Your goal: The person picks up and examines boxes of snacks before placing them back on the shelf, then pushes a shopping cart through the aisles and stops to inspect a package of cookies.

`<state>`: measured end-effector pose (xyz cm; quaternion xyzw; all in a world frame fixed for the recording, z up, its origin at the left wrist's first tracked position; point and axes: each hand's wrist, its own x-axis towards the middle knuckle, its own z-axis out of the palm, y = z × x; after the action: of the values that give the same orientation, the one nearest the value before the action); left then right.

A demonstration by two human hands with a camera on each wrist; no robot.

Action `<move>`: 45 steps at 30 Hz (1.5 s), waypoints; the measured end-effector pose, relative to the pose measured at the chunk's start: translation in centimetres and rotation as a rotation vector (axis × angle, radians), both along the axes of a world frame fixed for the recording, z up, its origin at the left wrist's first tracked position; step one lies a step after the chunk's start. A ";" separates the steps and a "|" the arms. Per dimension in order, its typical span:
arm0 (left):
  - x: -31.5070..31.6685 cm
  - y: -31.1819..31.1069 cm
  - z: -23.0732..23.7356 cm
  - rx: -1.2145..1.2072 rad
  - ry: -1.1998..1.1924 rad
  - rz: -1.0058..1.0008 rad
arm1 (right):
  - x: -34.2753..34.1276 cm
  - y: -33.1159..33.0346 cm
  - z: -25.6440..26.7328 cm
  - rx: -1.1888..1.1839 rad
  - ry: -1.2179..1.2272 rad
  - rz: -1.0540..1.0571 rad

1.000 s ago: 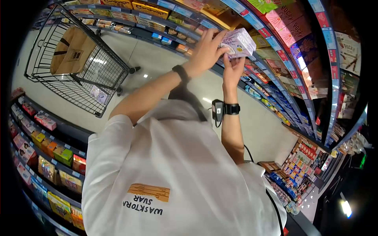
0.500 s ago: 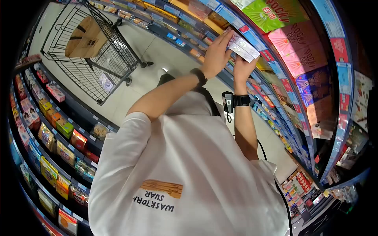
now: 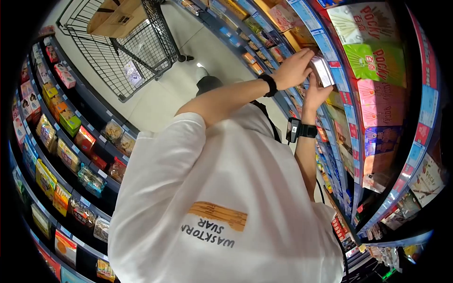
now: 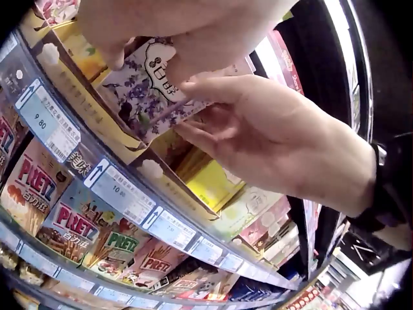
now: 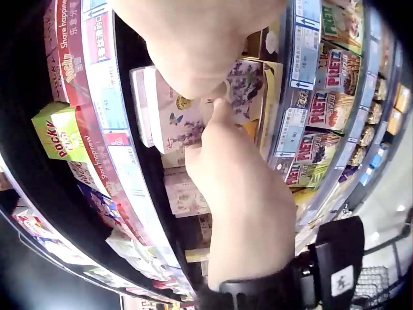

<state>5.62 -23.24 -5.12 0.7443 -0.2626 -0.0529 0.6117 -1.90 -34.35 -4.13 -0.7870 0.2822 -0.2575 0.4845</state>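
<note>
In the head view my left hand [image 3: 295,70] and right hand [image 3: 315,94] meet at the edge of a shelf, both holding a purple flower-print snack box [image 3: 323,70]. The left fingers bend over its upper part. From the other side, the right thumb lies on the box and the fingers reach beneath it. Lavender flowers and a white label show on the box [image 4: 132,90] in the left wrist view, just above an open cardboard display tray [image 4: 97,119]. The right wrist view shows the pale box [image 5: 181,119] partly hidden behind both hands.
Pocky boxes [image 3: 373,61] line the shelf above, and Pretz boxes [image 4: 71,219] the one below. Price labels [image 4: 122,194] run along the shelf edges. On the left stands a shopping cart [image 3: 141,52] with a brown bag [image 3: 118,21] and a purple box [image 3: 132,74].
Both hands and the box have shifted right in the head view, along the shelf edge. The box has tilted, with a narrow shiny side facing up. The cart has slid towards the top.
</note>
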 end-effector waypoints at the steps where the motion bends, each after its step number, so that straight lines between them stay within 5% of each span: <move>1: 0.2 0.2 0.6 0.000 0.016 -0.014 | 0.1 0.6 0.8 0.019 -0.001 -0.005; 33: 1.1 -0.6 1.6 0.201 -0.003 -0.047 | 1.0 -0.5 3.8 0.038 -0.030 0.056; 40: 1.7 3.0 1.8 0.021 -0.168 -0.083 | -2.2 -0.1 2.9 -0.119 0.002 0.173; 45: 3.6 3.4 1.2 0.014 -0.217 -0.209 | -2.6 0.3 4.1 0.009 0.040 0.229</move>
<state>9.20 -19.81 -3.91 0.7186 -0.4029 -0.0375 0.5656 -4.48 -34.03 -0.04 -0.8168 0.2011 -0.1833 0.5087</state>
